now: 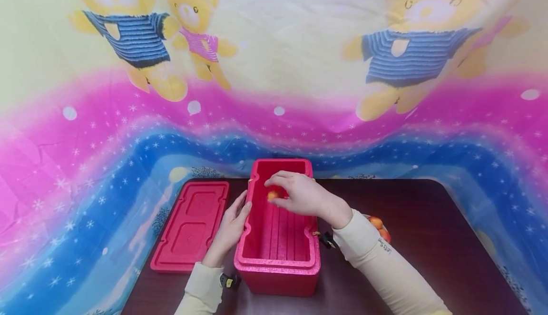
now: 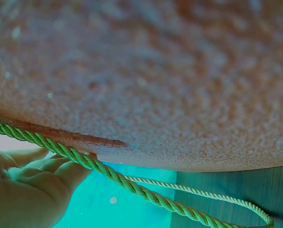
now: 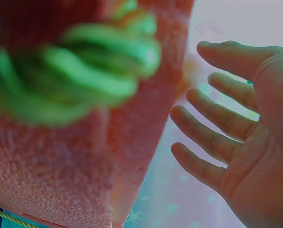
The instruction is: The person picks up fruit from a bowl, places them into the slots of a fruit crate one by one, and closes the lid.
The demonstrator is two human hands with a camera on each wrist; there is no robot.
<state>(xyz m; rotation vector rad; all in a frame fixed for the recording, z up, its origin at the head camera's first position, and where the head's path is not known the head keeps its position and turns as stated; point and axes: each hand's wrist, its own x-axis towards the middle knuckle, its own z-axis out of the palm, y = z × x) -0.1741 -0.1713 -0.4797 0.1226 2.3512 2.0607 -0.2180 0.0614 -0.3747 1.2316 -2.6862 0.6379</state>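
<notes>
On my head feed, the red box (image 1: 278, 281) stands upright on the dark desk (image 1: 428, 239), its top uncovered and its ribbed floor in sight. The right hand (image 1: 306, 193) is over its mouth, fingers spread apart and thumb stretched out; from the right wrist I see them reaching out straight, not closed around anything. A small orange fruit (image 1: 272, 195) shows between that thumb and the fingers on the head view, within the box's mouth — I can't tell whether a fingertip touches it or what supports it. The left hand (image 1: 229, 229) lies along the outside of the box's left wall, thumb near the rim, its fingers extended and not clenched.

My left wrist camera is mostly filled by the box's rough side, with a twisted green rope (image 2: 70, 153) running across it. On the right wrist view a thick green cord (image 3: 99, 66) blurs in close to the box. The red lid (image 1: 192, 224) lies flat to the left of the box; more orange-red fruits (image 1: 376, 222) are at the right — partly hidden by the pale right sleeve (image 1: 385, 258).
</notes>
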